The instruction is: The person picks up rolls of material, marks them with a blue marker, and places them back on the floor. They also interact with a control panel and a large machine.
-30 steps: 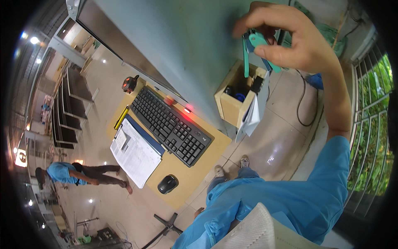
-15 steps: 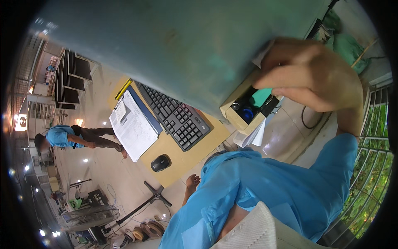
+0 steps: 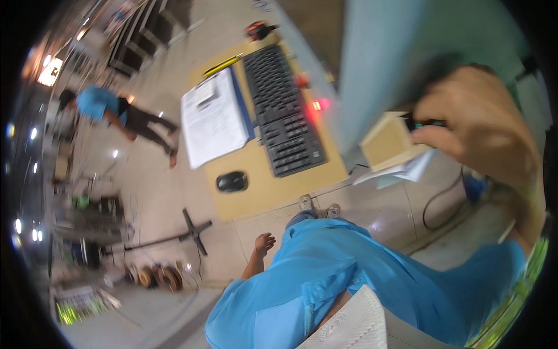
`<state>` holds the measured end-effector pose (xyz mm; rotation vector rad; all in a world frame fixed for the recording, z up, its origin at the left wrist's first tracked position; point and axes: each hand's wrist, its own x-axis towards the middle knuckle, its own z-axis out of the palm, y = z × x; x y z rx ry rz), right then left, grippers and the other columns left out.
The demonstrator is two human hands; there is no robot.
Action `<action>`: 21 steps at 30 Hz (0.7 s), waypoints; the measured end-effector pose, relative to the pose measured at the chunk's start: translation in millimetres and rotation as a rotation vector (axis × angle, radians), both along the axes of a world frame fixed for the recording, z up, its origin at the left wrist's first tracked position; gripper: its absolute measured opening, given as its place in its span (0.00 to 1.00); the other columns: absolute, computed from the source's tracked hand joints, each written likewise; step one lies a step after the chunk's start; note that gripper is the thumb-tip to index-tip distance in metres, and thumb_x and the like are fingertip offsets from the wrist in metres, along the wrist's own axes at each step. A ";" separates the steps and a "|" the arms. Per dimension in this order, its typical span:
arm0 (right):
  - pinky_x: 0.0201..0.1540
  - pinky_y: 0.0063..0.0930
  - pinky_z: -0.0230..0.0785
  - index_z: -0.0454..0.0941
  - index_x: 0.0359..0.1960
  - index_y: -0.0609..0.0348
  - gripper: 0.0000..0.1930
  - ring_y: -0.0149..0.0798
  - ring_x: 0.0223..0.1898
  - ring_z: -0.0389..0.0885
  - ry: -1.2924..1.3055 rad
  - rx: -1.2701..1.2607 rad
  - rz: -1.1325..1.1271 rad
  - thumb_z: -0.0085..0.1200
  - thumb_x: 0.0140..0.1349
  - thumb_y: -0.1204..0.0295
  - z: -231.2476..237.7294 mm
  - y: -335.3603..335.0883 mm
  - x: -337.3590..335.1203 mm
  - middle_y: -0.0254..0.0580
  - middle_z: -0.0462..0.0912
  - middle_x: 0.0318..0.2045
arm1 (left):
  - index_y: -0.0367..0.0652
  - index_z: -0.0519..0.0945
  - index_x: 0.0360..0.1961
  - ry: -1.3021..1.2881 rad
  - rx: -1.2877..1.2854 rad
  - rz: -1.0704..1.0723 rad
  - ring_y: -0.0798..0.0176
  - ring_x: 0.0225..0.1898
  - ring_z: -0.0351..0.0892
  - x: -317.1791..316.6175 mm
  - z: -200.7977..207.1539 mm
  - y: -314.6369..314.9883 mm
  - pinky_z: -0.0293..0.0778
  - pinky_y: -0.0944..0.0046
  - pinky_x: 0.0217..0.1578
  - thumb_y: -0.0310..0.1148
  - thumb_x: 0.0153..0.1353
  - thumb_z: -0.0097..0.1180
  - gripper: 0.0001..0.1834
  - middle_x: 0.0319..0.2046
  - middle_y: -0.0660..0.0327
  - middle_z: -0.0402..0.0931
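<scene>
Box [image 3: 386, 142] beside curled right hand [image 3: 471, 119], grip unclear; loosely uncurled left hand [image 3: 264, 244] well apart

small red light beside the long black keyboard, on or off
On: the small red light shines brightly and throws a red glow onto the tan board beside the long black keyboard.

Bare right hand [image 3: 474, 110] raised at two o'clock, motion-blurred, fingers bent, thumb toward nine; grip unclear. Right forearm [image 3: 526, 174] runs down toward short blue cloth sleeve [image 3: 494, 267] at four. Bare left hand [image 3: 264, 243] hangs at six, fingers loosely curled, left forearm [image 3: 253, 266] slanting toward seven.
</scene>
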<state>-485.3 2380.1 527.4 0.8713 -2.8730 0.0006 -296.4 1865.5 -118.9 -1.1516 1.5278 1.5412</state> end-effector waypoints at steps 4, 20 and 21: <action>0.32 0.44 0.70 0.82 0.23 0.65 0.10 0.54 0.22 0.77 -0.268 0.214 -0.173 0.68 0.50 0.70 -1.3 0.3 -7.9 0.48 0.82 0.24 | 0.42 0.77 0.57 -0.064 -0.029 0.059 0.55 0.46 0.85 38.8 -6.7 -1.6 0.79 0.55 0.48 0.43 0.68 0.56 0.22 0.49 0.52 0.83; 0.22 0.32 0.62 0.73 0.13 0.68 0.13 0.27 0.18 0.68 0.022 -0.264 -0.604 0.62 0.40 0.69 -49.3 2.4 0.6 0.35 0.70 0.12 | 0.39 0.76 0.59 -0.001 0.045 0.084 0.55 0.47 0.85 54.9 -29.8 -153.1 0.81 0.57 0.48 0.43 0.71 0.54 0.22 0.49 0.52 0.83; 0.24 0.31 0.63 0.74 0.14 0.67 0.14 0.27 0.20 0.69 -0.082 -0.139 -0.650 0.63 0.42 0.68 -43.7 7.1 2.6 0.35 0.70 0.13 | 0.40 0.77 0.58 0.009 0.045 0.097 0.56 0.45 0.85 54.5 -31.6 -173.3 0.81 0.58 0.45 0.43 0.70 0.55 0.21 0.47 0.53 0.83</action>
